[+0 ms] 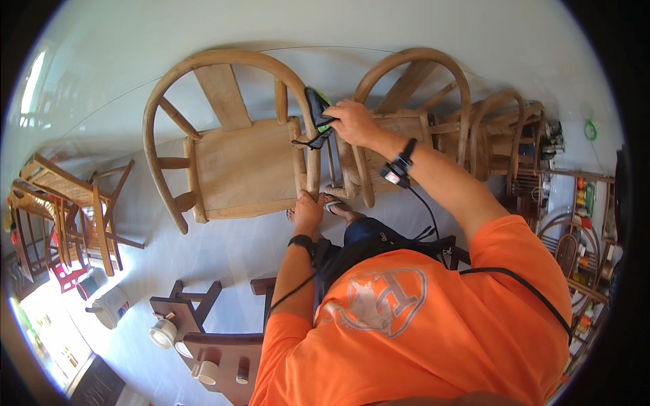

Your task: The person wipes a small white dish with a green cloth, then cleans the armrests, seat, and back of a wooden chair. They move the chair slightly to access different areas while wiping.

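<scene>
A wooden armchair with a curved rail (218,57) stands before me, its flat wooden seat (244,165) facing up. My right hand (350,119) pinches a dark grey cloth with black edging and a green part (319,114), which lies against the chair's curved rail on its right side. Lower down, near the front end of that same arm, my left hand (308,205) is closed around the wood. A black strap with a small device (398,170) and a cable is on my right wrist.
A second curved-back chair (416,56) stands close on the right, with more chairs (500,127) beyond it. Folding wooden chairs (96,203) and a white bucket (111,307) are at left. A dark wooden table (223,345) holding cups and a brown stool (175,309) stand at lower left.
</scene>
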Demonstrator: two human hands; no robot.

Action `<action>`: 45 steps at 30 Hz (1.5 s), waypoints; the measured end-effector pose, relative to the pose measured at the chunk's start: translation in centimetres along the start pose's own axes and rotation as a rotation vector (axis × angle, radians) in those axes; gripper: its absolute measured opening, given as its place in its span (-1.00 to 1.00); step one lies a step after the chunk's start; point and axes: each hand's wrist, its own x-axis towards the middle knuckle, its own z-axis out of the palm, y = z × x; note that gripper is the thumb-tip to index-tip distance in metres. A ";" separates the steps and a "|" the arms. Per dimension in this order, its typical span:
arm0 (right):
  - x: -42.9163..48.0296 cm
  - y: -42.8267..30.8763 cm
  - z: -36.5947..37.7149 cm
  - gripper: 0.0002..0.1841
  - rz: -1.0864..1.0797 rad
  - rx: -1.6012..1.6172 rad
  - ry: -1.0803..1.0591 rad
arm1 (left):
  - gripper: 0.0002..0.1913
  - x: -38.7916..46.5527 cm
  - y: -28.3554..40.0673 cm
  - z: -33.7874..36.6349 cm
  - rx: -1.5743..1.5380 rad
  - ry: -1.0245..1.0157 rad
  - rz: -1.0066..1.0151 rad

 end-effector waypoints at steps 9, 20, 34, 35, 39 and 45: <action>-12.1 -0.1 -9.4 -0.72 0.591 1.037 0.484 | -0.51 -2.6 7.3 -3.5 0.118 0.273 0.633; -7.9 3.9 -13.4 -0.60 0.026 0.337 0.129 | -0.61 0.7 11.2 5.8 -0.399 0.253 0.176; -2.7 4.8 -18.8 -0.55 0.360 1.332 -0.159 | -0.58 -0.2 17.1 7.0 -0.835 0.392 -0.078; -2.1 4.7 -19.2 -0.55 0.278 1.332 -0.185 | -0.59 -0.2 17.3 7.1 -0.746 0.440 -0.096; 3.0 7.3 -18.2 -0.55 0.007 0.008 0.057 | -0.52 0.1 16.8 9.3 -0.529 0.531 -0.153; 6.1 14.9 -10.6 -0.55 -0.160 -0.539 0.107 | -0.40 0.1 14.8 15.2 -0.095 0.430 -0.027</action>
